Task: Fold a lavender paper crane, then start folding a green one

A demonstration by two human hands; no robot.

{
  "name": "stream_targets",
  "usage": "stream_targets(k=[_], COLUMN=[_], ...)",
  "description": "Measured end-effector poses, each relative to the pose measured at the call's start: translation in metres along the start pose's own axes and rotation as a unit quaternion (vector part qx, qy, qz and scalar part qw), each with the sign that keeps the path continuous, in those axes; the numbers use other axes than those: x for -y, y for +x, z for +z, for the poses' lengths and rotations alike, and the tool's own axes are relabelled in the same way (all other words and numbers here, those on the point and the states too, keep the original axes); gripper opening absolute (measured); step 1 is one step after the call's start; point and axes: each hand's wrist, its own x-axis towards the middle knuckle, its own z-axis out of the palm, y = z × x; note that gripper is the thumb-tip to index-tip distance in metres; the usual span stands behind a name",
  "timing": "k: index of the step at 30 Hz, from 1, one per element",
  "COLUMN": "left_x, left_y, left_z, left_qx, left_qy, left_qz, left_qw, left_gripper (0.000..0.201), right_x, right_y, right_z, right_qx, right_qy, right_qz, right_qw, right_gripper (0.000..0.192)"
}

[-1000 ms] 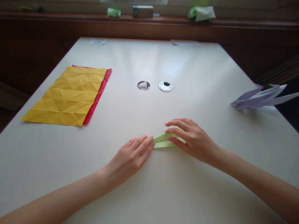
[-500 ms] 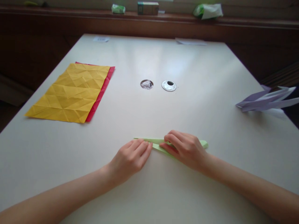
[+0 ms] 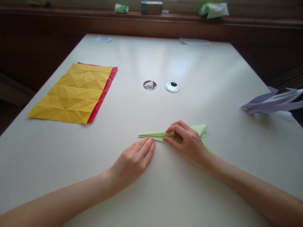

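Observation:
A folded light green paper (image 3: 155,135) lies on the white table (image 3: 165,189), with a long thin point aimed left and wider flaps at the right. My right hand (image 3: 189,143) pinches it near its middle between thumb and fingers and hides part of it. My left hand (image 3: 136,159) rests flat on the table just below the paper's point, fingers together, fingertips close to the paper's lower edge and holding nothing.
A creased yellow sheet (image 3: 71,94) lies over a red sheet (image 3: 104,91) at the left. Two round holes (image 3: 149,85) (image 3: 172,86) sit mid-table. A folded purple paper model (image 3: 272,102) lies at the right edge. Small packages (image 3: 151,7) stand on the far ledge.
The green paper has been turned and drawn out: its long point now shows to the left and its flaps to the right. My right hand shifted up with it; my left hand came off the paper.

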Motion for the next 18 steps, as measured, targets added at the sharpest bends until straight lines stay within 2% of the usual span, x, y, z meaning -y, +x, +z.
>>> stream_targets(k=[5,8,11,14,18], left_x=[0.0014,0.0011,0.0008,0.0016,0.0029], left_y=[0.0005,-0.0002,-0.0010,-0.0004,0.0019], left_z=[-0.0011,-0.0025,-0.0019,0.0005,0.0011], left_qx=[-0.003,-0.005,0.005,0.017,0.023], left_qy=[-0.003,-0.008,-0.019,-0.037,-0.053], left_qz=[0.010,0.009,-0.012,-0.033,-0.031], left_qw=[1.000,1.000,1.000,0.999,0.998], left_gripper=[0.030,0.029,0.036,0.045,0.042], right_x=[-0.0004,0.0002,0.0005,0.0000,-0.0007], right_y=[-0.0004,0.0003,0.0009,0.0007,-0.0002], right_z=[0.0013,0.0020,0.0026,0.0036,0.0042], right_qx=[-0.014,-0.003,0.014,0.006,-0.001], right_qy=[0.046,0.060,0.052,0.041,0.030], right_qz=[-0.025,-0.047,-0.079,-0.101,-0.118], right_qw=[0.999,0.997,0.995,0.994,0.993], right_gripper=[0.008,0.006,0.011,0.014,0.014])
